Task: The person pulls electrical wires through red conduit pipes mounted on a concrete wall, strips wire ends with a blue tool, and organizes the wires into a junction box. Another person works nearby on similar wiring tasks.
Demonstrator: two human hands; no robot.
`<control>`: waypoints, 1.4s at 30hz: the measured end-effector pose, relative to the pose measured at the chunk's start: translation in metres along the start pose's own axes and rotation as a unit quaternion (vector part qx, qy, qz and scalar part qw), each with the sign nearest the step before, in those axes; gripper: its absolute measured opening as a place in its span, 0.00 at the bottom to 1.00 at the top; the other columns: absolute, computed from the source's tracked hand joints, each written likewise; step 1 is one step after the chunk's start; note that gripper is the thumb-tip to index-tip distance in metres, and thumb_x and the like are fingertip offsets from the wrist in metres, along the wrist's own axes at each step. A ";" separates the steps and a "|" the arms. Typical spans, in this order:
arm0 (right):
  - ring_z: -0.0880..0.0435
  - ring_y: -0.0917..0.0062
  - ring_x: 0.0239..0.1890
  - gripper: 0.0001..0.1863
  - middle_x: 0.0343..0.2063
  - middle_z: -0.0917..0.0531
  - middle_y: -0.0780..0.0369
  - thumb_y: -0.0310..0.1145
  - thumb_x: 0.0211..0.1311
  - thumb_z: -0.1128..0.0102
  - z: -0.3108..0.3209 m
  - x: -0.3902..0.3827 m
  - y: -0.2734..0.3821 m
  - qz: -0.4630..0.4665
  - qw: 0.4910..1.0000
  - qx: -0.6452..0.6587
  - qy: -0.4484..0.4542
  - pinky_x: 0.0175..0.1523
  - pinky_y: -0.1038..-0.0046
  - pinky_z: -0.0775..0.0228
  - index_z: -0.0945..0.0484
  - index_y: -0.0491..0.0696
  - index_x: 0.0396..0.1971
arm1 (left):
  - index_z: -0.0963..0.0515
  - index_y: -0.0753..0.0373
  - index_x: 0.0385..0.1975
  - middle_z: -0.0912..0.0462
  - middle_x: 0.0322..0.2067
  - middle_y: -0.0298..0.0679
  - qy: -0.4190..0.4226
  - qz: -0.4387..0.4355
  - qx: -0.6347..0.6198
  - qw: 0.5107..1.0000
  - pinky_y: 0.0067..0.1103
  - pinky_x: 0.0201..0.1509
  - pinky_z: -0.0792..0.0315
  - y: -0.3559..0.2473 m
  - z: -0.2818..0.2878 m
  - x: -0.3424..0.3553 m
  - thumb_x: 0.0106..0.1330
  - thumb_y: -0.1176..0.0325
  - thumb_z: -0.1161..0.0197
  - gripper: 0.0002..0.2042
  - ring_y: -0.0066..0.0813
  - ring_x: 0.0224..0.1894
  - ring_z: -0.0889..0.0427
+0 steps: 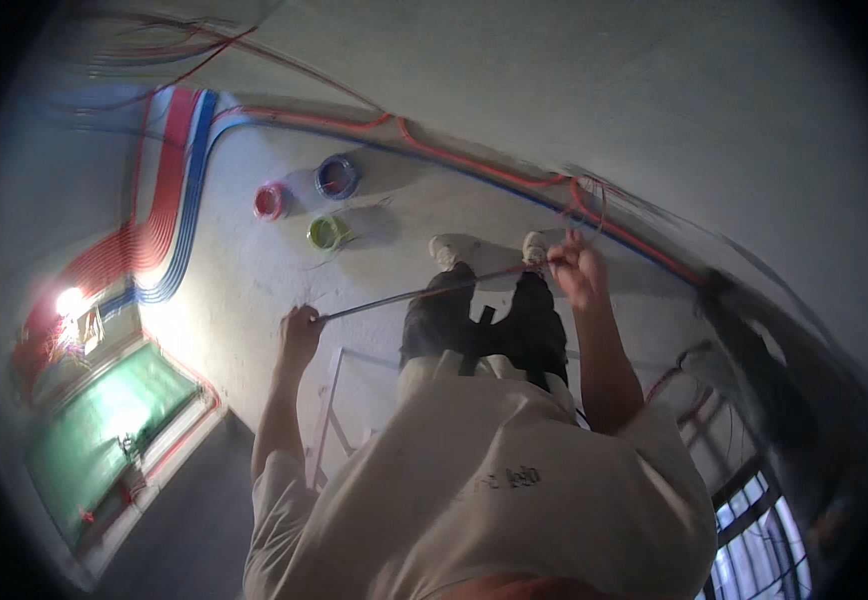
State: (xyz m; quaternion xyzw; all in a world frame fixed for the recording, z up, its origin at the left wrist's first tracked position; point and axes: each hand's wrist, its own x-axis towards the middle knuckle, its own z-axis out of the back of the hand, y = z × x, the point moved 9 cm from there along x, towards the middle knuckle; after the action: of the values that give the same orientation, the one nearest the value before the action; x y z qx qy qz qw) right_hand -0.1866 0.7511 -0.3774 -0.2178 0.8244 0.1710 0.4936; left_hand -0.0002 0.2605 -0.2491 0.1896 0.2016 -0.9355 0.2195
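A thin bundle of electrical wires (379, 302) is stretched across the front of my body, dark bluish at its left part and reddish toward the right. My left hand (300, 334) is closed around its left end, with fine wire tips sticking out above the fist. Higher up on the right, my right hand (578, 272) grips the other end, its fingers bent around it. Beyond my left hand, three wire coils lie on the floor: a pink coil (260, 202), a blue coil (350, 184) and a yellow-green coil (315, 235).
Red conduits (166, 200) and blue conduits (194, 190) curve down the left side; others run along the wall base. A bright lamp (71, 302) glows above a green sheet (84, 450). A pale frame (330, 405) stands near my left arm. A barred window (759, 535) is lower right.
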 end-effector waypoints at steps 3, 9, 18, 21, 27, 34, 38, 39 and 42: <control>0.27 0.75 0.27 0.05 0.24 0.28 0.63 0.27 0.76 0.50 0.033 0.084 0.031 0.035 0.984 0.067 0.159 0.42 0.66 0.29 0.25 0.46 0.39 | 0.23 0.62 0.28 0.20 0.23 0.49 0.010 -0.104 0.028 0.994 0.40 0.31 0.27 -0.085 0.006 -0.019 0.68 0.62 0.33 0.12 0.54 0.27 0.20; 0.22 0.73 0.32 0.06 0.29 0.20 0.64 0.33 0.74 0.43 -0.119 -0.140 -0.072 -0.048 0.990 0.042 0.123 0.47 0.65 0.26 0.21 0.47 0.36 | 0.21 0.60 0.34 0.18 0.27 0.45 0.047 -0.210 -0.044 0.976 0.39 0.35 0.24 -0.243 0.058 -0.054 0.67 0.68 0.34 0.05 0.48 0.30 0.17; 0.25 0.79 0.28 0.06 0.24 0.25 0.65 0.22 0.67 0.37 0.039 0.060 0.087 0.168 0.944 -0.231 0.165 0.38 0.73 0.27 0.25 0.46 0.38 | 0.21 0.63 0.39 0.17 0.37 0.47 0.159 -0.146 0.026 0.976 0.41 0.46 0.24 -0.265 0.010 -0.040 0.66 0.70 0.37 0.06 0.52 0.43 0.17; 0.18 0.74 0.34 0.04 0.32 0.19 0.61 0.29 0.71 0.37 -0.019 0.004 0.035 -0.087 0.967 0.188 0.151 0.46 0.70 0.22 0.22 0.45 0.39 | 0.21 0.64 0.40 0.18 0.34 0.46 0.096 -0.202 -0.047 0.974 0.40 0.46 0.24 -0.331 0.030 -0.058 0.65 0.71 0.37 0.07 0.50 0.41 0.17; 0.29 0.76 0.26 0.08 0.23 0.30 0.66 0.25 0.73 0.48 -0.066 -0.120 0.032 -0.123 0.972 0.065 0.188 0.41 0.67 0.27 0.25 0.42 0.48 | 0.21 0.65 0.34 0.17 0.30 0.46 0.057 -0.182 0.036 0.981 0.40 0.44 0.23 -0.314 0.042 -0.071 0.58 0.76 0.39 0.05 0.49 0.37 0.17; 0.23 0.72 0.28 0.06 0.26 0.23 0.60 0.18 0.66 0.49 0.093 0.138 0.126 -0.030 0.999 0.014 0.009 0.39 0.68 0.25 0.24 0.43 0.39 | 0.23 0.63 0.27 0.15 0.29 0.46 -0.079 -0.048 0.117 0.989 0.43 0.42 0.24 -0.165 0.078 -0.038 0.61 0.78 0.43 0.04 0.53 0.35 0.16; 0.17 0.70 0.41 0.07 0.31 0.17 0.61 0.31 0.74 0.43 -0.014 -0.007 0.039 -0.141 0.966 -0.038 0.214 0.60 0.56 0.25 0.22 0.43 0.44 | 0.20 0.62 0.30 0.15 0.27 0.43 -0.173 -0.105 0.009 0.979 0.38 0.39 0.24 -0.251 0.123 -0.069 0.59 0.80 0.37 0.04 0.48 0.31 0.17; 0.17 0.69 0.41 0.08 0.33 0.16 0.60 0.30 0.73 0.42 -0.049 -0.065 0.023 -0.183 0.961 -0.006 0.205 0.62 0.55 0.26 0.22 0.42 0.45 | 0.19 0.61 0.31 0.16 0.27 0.43 -0.196 -0.099 -0.030 0.975 0.37 0.38 0.24 -0.272 0.136 -0.080 0.58 0.80 0.35 0.05 0.47 0.31 0.17; 0.17 0.72 0.37 0.07 0.31 0.18 0.63 0.28 0.76 0.46 -0.087 -0.134 0.038 -0.156 0.976 -0.008 0.153 0.65 0.56 0.30 0.24 0.42 0.46 | 0.16 0.60 0.37 0.15 0.27 0.44 -0.194 -0.161 -0.006 0.968 0.33 0.37 0.24 -0.311 0.172 -0.106 0.56 0.79 0.30 0.10 0.45 0.31 0.16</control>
State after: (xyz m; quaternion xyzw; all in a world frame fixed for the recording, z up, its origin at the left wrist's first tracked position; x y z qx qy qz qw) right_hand -0.2147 0.7658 -0.2164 -0.3712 0.8449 0.0631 0.3800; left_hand -0.1094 0.4725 0.0346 -0.0316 0.1887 -0.9762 0.1022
